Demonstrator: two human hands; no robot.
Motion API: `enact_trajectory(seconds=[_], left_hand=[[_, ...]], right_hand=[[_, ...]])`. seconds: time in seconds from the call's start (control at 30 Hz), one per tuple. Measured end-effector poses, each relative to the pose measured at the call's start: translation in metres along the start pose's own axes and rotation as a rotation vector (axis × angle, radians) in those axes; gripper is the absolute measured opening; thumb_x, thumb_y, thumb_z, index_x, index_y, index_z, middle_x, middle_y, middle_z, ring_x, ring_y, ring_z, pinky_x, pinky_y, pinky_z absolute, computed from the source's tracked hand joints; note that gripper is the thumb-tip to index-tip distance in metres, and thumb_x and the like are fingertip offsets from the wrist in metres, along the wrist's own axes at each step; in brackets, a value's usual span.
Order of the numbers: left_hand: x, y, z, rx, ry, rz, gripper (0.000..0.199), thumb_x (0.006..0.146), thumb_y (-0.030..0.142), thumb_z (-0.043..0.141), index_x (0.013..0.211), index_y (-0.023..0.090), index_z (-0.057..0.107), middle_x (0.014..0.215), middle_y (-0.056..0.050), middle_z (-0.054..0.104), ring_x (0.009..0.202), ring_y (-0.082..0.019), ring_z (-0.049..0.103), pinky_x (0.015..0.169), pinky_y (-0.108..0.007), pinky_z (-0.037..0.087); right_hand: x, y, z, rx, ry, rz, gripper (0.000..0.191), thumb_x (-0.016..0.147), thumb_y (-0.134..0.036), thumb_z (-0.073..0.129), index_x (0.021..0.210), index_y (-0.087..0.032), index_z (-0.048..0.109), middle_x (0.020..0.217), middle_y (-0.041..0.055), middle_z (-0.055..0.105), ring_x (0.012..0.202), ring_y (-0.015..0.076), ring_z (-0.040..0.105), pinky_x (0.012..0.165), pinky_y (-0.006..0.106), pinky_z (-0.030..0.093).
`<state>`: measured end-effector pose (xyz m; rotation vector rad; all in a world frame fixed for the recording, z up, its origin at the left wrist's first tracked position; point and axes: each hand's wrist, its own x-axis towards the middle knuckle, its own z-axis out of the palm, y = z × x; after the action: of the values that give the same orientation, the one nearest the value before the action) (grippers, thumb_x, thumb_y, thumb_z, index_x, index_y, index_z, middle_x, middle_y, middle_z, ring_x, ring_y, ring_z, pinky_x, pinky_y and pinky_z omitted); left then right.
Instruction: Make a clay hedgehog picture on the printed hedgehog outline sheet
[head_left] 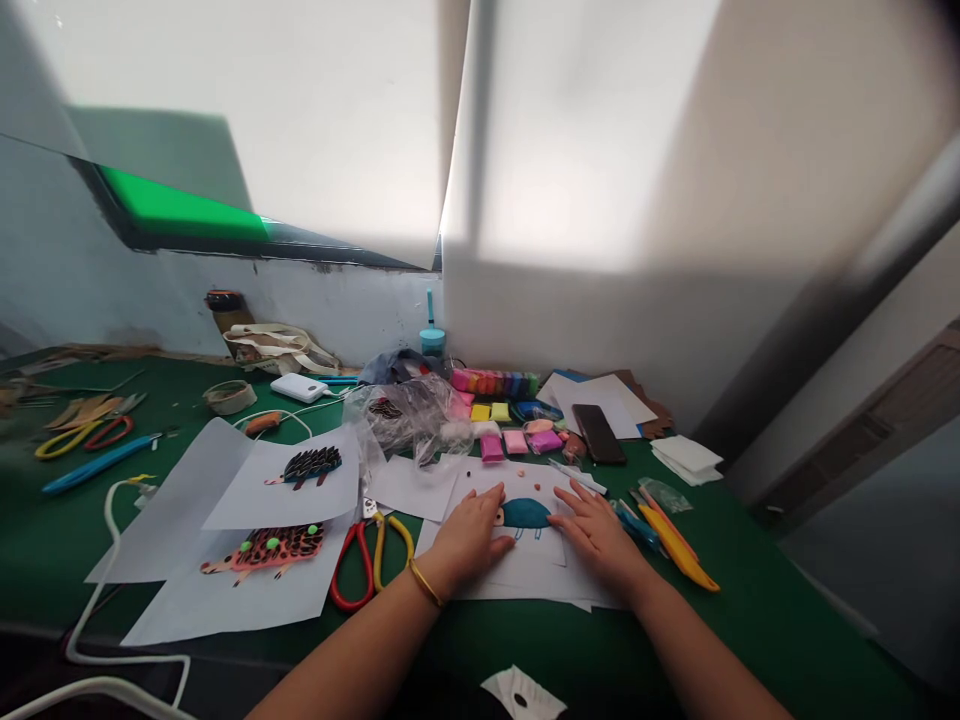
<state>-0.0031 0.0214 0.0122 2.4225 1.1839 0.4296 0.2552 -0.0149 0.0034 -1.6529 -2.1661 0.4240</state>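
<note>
A blue clay hedgehog shape (526, 514) with a pale face and drawn blue legs lies on white paper (517, 577). My left hand (471, 540) rests at its left side, fingers spread, fingertips by the face. At the right edge of the blue shape is my right hand (597, 530), its fingers apart and nothing in them. Small clay bits (521, 473) sit on the paper above. Red-and-yellow scissors (371, 560) lie left of my left hand.
Two finished hedgehog pictures, one black (312, 466) and one pink (270, 552), lie at left. Clay packets (514, 441), a plastic bag (405, 415) and a phone (598, 433) are behind the paper. Yellow and orange tools (679, 548) lie at right.
</note>
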Motion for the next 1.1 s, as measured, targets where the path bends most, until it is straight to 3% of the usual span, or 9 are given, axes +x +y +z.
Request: enact_trajectory(seconds=[0.5,0.6,0.67,0.8,1.1], left_hand=[[-0.001,-0.004,0.005,0.042,0.051,0.03,0.076,0.082,0.031,0.069,0.147,0.018,0.032,0.147,-0.015,0.046,0.138,-0.029,0.04,0.117,-0.049,0.025],[-0.002,-0.004,0.005,0.111,0.111,0.027,0.074,0.08,0.035,0.071,0.144,0.018,0.037,0.147,-0.015,0.047,0.141,-0.032,0.034,0.118,-0.054,0.02],[-0.003,-0.003,0.004,0.148,0.162,0.018,0.077,0.078,0.038,0.073,0.144,0.019,0.037,0.142,-0.015,0.052,0.137,-0.033,0.038,0.117,-0.056,0.019],[-0.003,-0.004,0.004,0.17,0.187,0.017,0.08,0.078,0.042,0.074,0.145,0.019,0.035,0.131,-0.015,0.06,0.124,-0.032,0.053,0.115,-0.056,0.024],[-0.001,-0.01,0.01,0.172,0.227,0.053,0.082,0.077,0.042,0.074,0.144,0.017,0.033,0.123,-0.013,0.064,0.119,-0.031,0.057,0.114,-0.055,0.026]], right_hand=[[-0.003,-0.007,-0.002,-0.112,0.054,-0.051,0.038,0.098,-0.04,0.037,0.111,-0.035,0.073,0.148,-0.0013,0.048,0.145,0.029,0.027,0.116,0.061,0.017],[-0.005,-0.008,-0.001,-0.135,0.106,-0.084,0.038,0.098,-0.036,0.038,0.115,-0.032,0.072,0.146,0.0011,0.051,0.144,0.0291,0.031,0.116,0.06,0.019],[-0.005,-0.011,0.0,-0.142,0.121,-0.132,0.038,0.097,-0.034,0.039,0.123,-0.031,0.067,0.146,0.0022,0.051,0.143,0.0285,0.032,0.116,0.059,0.021],[-0.003,-0.02,0.005,-0.172,0.035,-0.251,0.038,0.096,-0.035,0.044,0.129,-0.035,0.061,0.149,0.0012,0.047,0.144,0.0294,0.03,0.115,0.061,0.02],[0.003,-0.028,0.011,-0.202,-0.021,-0.256,0.04,0.096,-0.04,0.044,0.134,-0.038,0.056,0.155,0.0008,0.038,0.146,0.0292,0.024,0.115,0.064,0.015]])
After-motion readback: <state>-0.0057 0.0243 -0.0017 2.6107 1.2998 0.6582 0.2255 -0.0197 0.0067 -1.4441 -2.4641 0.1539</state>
